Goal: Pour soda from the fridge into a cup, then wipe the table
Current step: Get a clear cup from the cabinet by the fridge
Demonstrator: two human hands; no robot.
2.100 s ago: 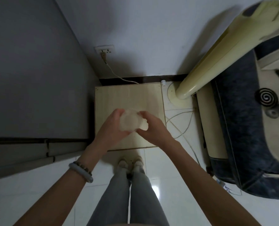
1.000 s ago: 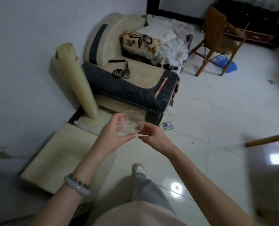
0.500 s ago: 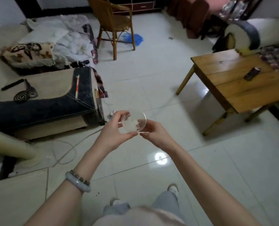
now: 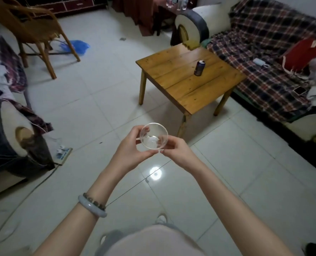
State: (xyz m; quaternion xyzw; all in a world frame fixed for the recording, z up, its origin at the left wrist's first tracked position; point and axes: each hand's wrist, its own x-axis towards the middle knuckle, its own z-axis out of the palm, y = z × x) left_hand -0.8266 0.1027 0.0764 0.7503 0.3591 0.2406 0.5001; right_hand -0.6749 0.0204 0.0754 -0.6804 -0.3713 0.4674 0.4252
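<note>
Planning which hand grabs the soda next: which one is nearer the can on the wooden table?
Right. The right hand, holding the clear cup, is below and left of the can; the left hand holds the cup's other side, farther left.

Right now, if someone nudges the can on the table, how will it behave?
The can stands upright and narrow, so a high push would probably tip it. Once down, its round body would likely roll across the table. Weight unclear: its contents are hidden.
</note>
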